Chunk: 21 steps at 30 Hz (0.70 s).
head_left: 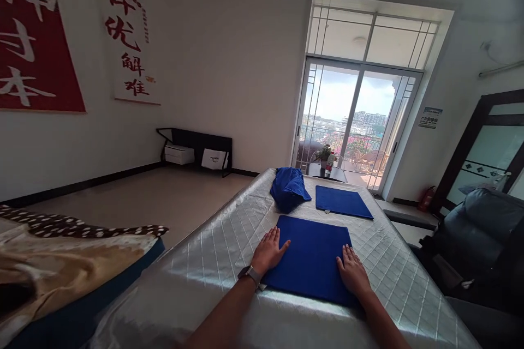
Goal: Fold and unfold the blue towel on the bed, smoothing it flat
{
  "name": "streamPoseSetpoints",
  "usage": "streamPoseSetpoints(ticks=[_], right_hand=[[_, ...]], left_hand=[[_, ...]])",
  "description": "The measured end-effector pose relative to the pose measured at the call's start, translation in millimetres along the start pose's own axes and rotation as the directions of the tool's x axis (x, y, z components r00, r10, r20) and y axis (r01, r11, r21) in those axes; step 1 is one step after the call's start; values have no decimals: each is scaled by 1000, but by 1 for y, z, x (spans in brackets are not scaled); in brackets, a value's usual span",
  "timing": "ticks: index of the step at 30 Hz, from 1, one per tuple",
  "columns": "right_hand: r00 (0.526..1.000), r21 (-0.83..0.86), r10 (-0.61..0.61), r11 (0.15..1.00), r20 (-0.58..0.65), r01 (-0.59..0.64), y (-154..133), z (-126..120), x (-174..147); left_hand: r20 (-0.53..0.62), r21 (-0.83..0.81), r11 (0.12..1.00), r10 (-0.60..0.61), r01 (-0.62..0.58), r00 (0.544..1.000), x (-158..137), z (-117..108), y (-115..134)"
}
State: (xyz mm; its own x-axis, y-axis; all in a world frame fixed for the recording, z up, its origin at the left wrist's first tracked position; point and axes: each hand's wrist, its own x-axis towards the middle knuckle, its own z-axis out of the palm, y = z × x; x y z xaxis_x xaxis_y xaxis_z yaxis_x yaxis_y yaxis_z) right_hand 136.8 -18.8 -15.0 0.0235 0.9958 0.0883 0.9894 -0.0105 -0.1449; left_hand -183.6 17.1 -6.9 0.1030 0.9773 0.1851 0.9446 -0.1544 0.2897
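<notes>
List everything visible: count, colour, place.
Quilted cover: 1, silver, centre
Flat cloths: 2, blue, on cover
Crumpled cloth: 1, blue, on cover
Spotted fabric: 1, brown, left
Scrolls: 2, red and white, left wall
Bench: 1, black, back wall
Glass door: 1, grey, ahead
Bottle: 1, red label, before door
Extinguisher: 1, red, right
Padded seat: 1, dark, right
Watch: 1, dark, left wrist
Left hand: 1, bare, nearer cloth's left edge
Right hand: 1, bare, nearer cloth's right edge
</notes>
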Motion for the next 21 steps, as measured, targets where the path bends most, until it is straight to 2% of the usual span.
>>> streamPoseSetpoints(ticks=[6, 14, 17, 21], right_hand=[[1000, -45, -7, 999, -5, 7, -2, -10, 14], [999, -3, -42, 999, -31, 42, -10, -31, 76], [999, 31, -37, 999, -31, 38, -4, -25, 94], [1000, 38, -12, 999, -11, 12, 4, -5, 106]], left_hand=[[-25, 12, 1000, 13, -13, 1000, -1, 0, -2], [-33, 16, 1000, 18, -17, 999, -2, -1, -3], [-29, 30, 999, 17, -16, 999, -2, -1, -3], [-19, 32, 999, 20, -19, 1000, 0, 2, -6]])
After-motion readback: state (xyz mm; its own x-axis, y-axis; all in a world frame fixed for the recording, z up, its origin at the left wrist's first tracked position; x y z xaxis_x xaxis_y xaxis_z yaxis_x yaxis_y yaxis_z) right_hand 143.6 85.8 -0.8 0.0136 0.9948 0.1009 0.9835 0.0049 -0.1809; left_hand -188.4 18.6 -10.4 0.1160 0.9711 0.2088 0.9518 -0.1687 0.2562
